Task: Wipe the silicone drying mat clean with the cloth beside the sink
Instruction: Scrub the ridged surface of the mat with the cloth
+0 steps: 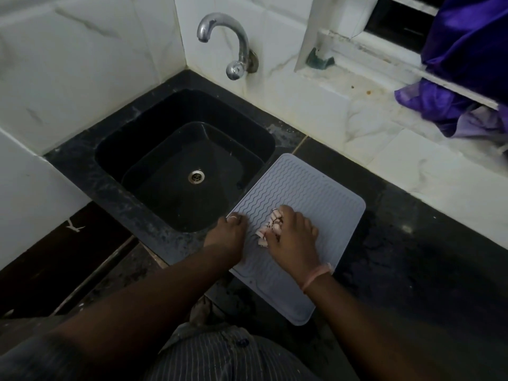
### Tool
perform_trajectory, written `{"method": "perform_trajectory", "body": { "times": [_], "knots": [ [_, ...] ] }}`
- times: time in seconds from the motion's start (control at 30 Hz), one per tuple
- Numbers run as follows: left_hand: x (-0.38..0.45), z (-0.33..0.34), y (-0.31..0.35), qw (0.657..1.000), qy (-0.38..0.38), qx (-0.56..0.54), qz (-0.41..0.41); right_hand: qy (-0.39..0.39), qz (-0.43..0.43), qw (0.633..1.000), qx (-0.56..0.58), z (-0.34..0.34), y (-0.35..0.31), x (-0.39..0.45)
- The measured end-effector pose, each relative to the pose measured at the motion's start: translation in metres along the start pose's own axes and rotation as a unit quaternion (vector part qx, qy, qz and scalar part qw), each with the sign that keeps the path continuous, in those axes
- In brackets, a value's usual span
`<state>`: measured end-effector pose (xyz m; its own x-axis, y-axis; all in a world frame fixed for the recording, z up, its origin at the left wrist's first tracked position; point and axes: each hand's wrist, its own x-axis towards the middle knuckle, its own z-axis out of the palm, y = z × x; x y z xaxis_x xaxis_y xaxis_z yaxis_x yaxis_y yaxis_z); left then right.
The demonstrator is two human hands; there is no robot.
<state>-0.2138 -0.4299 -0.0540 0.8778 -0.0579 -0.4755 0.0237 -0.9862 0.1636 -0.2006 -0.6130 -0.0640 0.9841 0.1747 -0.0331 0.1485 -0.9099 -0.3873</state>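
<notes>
Dim indoor scene, underexposed toward the bottom and the lower corners. Brightest area: white wall tiles (90,50) and window ledge (357,78) at the top; light appears to enter from the upper right. Chrome tap (222,42) carries small specular highlights. Black sink (184,160) and dark desk (412,243) hold little detail; faint sheen on the desk at right. Grey mat (302,193) evenly lit, ridges legible. Forearms and striped shirt (233,358) in deep shadow, soft-focused. Wide-angle bowing of straight tile lines at the edges. Slight overall softness and compression noise.
</notes>
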Motion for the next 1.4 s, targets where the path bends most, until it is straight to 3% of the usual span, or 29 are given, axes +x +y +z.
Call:
{"method": "perform_trajectory", "body": {
  "times": [0.17, 0.3, 0.53, 0.67, 0.83, 0.93, 1.07, 1.3, 1.4],
  "knots": [
    [0.013, -0.008, 0.011, 0.997, -0.024, 0.068, 0.004, -0.090, -0.073, 0.993, -0.021, 0.023, 0.012, 0.006],
    [0.026, -0.017, 0.015, 0.993, -0.059, 0.103, -0.007, -0.046, -0.070, 0.996, -0.024, 0.036, 0.010, 0.009],
    [0.037, -0.025, 0.019, 0.992, -0.095, 0.079, -0.033, -0.046, -0.119, 0.992, -0.024, 0.024, 0.040, 0.044],
    [0.039, -0.025, 0.021, 0.993, -0.100, 0.053, -0.040, -0.028, -0.104, 0.994, -0.022, 0.004, 0.071, 0.078],
    [0.039, -0.026, 0.021, 0.992, -0.106, 0.044, -0.050, -0.009, -0.005, 0.999, -0.032, -0.021, 0.120, 0.132],
    [0.040, -0.026, 0.024, 0.992, -0.107, 0.047, -0.054, -0.036, 0.019, 0.998, -0.052, -0.016, 0.121, 0.140],
    [0.041, -0.027, 0.027, 0.991, -0.104, 0.054, -0.062, -0.023, 0.073, 0.997, 0.009, -0.008, 0.112, 0.135],
    [0.038, -0.027, 0.032, 0.991, -0.097, 0.057, -0.069, -0.015, 0.087, 0.996, -0.005, -0.008, 0.104, 0.136],
    [0.038, -0.027, 0.032, 0.991, -0.095, 0.057, -0.073, -0.030, 0.052, 0.997, -0.040, -0.012, 0.103, 0.135]
  ]
}}
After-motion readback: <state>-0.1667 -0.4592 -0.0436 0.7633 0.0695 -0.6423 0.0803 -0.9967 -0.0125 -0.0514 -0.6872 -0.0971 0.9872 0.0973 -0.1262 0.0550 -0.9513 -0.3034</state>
